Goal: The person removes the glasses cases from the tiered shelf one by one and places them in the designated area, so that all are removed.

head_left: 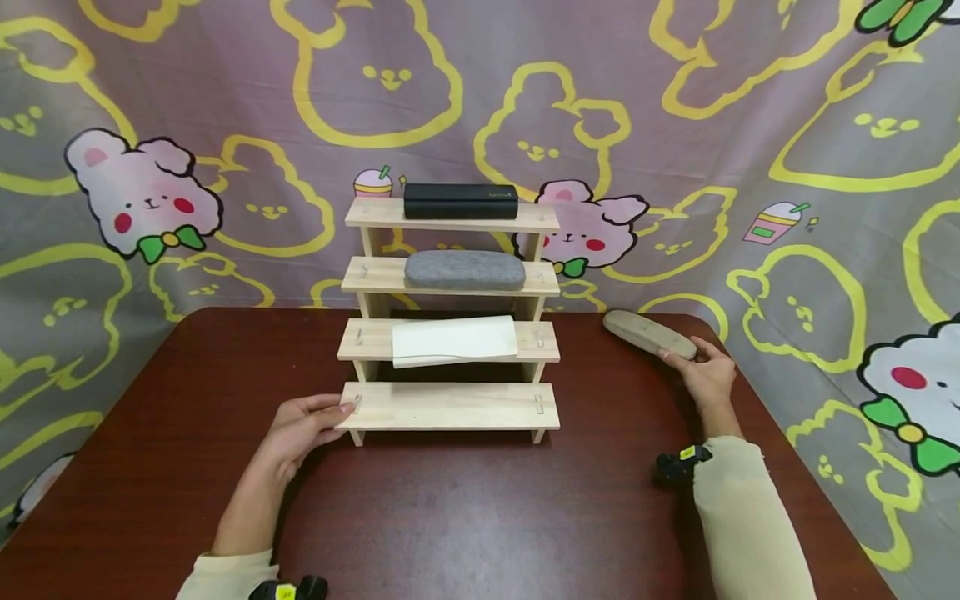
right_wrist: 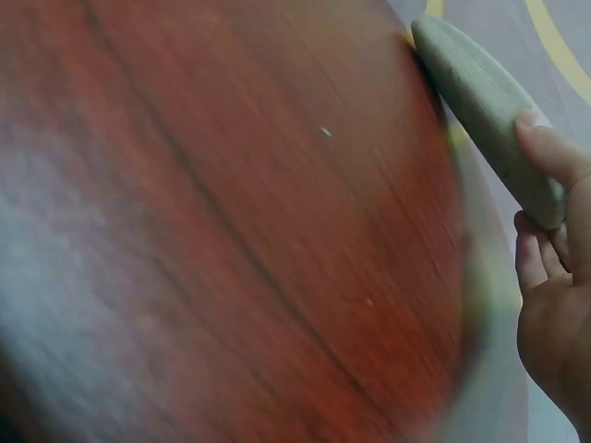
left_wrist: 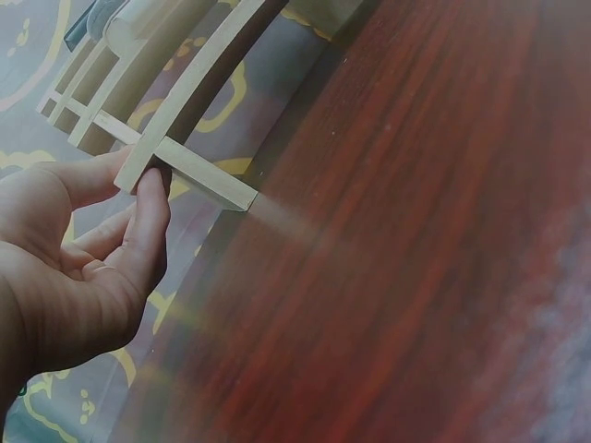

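Note:
My left hand (head_left: 303, 429) pinches the left end of the lowest board of a pale wooden stepped rack (head_left: 450, 406). In the left wrist view, thumb and fingers (left_wrist: 152, 217) grip that board's end (left_wrist: 138, 166). Over at the right, my right hand (head_left: 708, 379) holds a long beige glasses case (head_left: 648, 333) by its near end. The right wrist view shows the case (right_wrist: 485, 115) with the thumb on it and its far end pointing away. Some right-hand fingers are hidden behind the case.
On the rack's top board sits a black oblong case (head_left: 461, 202). A grey fabric glasses case (head_left: 465, 270) lies one board lower, and a white folded pouch (head_left: 453, 340) below that. The dark red wooden table (head_left: 480, 517) meets a patterned curtain (head_left: 247, 100) behind.

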The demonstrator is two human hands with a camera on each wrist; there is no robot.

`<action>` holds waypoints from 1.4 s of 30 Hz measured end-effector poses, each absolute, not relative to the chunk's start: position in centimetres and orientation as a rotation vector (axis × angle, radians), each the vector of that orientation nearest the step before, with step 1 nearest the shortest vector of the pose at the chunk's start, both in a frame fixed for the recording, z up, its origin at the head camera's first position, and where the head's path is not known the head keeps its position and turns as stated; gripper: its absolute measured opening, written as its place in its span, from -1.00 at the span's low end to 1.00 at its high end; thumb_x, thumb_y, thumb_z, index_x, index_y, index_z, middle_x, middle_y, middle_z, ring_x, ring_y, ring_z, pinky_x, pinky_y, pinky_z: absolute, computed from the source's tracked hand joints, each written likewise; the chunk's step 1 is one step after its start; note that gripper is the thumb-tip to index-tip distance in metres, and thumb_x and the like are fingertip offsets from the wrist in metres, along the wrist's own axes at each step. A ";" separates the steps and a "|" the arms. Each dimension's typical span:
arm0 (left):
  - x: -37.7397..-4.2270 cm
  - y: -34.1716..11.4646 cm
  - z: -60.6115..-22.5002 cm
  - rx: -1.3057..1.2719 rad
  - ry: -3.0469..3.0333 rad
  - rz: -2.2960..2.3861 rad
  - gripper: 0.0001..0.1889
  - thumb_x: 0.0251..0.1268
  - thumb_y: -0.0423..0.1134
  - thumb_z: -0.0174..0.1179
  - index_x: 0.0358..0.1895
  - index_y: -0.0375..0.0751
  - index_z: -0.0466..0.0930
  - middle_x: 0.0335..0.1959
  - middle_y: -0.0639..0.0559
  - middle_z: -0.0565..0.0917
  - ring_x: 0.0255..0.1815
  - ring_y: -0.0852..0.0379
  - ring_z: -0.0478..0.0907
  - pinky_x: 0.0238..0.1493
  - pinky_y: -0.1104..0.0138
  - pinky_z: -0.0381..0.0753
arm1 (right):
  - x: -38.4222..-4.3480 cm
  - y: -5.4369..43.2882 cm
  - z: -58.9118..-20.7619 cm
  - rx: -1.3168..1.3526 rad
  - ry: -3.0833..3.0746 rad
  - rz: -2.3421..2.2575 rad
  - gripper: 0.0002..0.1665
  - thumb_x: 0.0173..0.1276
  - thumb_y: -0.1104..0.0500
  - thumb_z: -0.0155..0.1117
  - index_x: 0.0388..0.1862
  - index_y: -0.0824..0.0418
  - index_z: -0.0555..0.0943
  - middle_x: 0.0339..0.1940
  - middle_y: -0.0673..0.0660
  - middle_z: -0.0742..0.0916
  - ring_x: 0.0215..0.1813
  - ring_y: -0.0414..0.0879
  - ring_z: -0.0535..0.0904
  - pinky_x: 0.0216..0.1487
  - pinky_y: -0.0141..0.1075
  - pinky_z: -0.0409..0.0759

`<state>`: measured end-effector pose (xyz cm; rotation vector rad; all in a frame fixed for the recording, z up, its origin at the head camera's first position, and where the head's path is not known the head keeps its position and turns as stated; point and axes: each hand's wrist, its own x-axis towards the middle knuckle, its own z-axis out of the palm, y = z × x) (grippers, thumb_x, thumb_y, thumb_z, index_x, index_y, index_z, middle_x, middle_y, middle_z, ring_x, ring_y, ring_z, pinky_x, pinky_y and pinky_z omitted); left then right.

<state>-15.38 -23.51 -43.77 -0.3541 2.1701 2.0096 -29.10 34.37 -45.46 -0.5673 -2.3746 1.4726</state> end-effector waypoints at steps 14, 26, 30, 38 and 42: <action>-15.3 -23.5 -43.8 -0.360 2.176 2.001 -0.42 0.43 -0.28 0.26 0.35 -0.62 0.37 -0.32 0.30 0.68 -0.29 0.43 0.63 -0.20 0.51 0.74 | -29.2 35.0 -46.1 -0.625 -2.352 1.466 -0.29 0.40 0.18 0.38 0.47 0.32 0.42 0.39 0.35 0.58 0.08 -0.37 0.70 -0.17 -0.80 0.48; -15.3 -23.5 -43.8 -0.351 2.175 2.004 -0.42 0.43 -0.29 0.26 0.36 -0.62 0.36 -0.31 0.30 0.69 -0.28 0.43 0.63 -0.18 0.51 0.74 | -29.3 35.1 -46.1 -0.590 -2.392 1.369 -0.41 0.42 0.21 0.34 0.37 0.39 0.51 0.30 0.40 0.62 -0.44 -0.76 0.30 -0.34 -0.84 0.37; -15.2 -23.5 -43.8 -0.355 2.176 2.003 -0.42 0.42 -0.28 0.26 0.35 -0.62 0.37 -0.31 0.29 0.69 -0.28 0.43 0.64 -0.19 0.52 0.74 | -29.3 35.2 -46.2 -0.592 -2.412 1.355 -0.42 0.42 0.19 0.35 0.36 0.37 0.53 0.29 0.41 0.63 -0.46 -0.78 0.29 -0.35 -0.84 0.37; -15.2 -23.6 -43.9 -0.362 2.189 1.997 -0.41 0.42 -0.28 0.27 0.36 -0.62 0.37 -0.31 0.29 0.69 -0.28 0.43 0.64 -0.19 0.52 0.74 | -29.5 35.5 -46.0 -0.591 -2.489 1.277 -0.40 0.40 0.11 0.38 0.35 0.33 0.56 0.24 0.37 0.64 -0.54 -0.84 0.24 -0.32 -0.81 0.30; -15.3 -23.6 -44.0 -0.349 2.188 2.002 -0.41 0.42 -0.28 0.26 0.36 -0.62 0.35 -0.30 0.30 0.69 -0.28 0.44 0.63 -0.18 0.51 0.74 | -29.4 35.6 -46.0 -0.590 -2.479 1.290 -0.39 0.40 0.13 0.37 0.37 0.33 0.53 0.27 0.36 0.63 -0.31 -0.68 0.58 -0.32 -0.82 0.34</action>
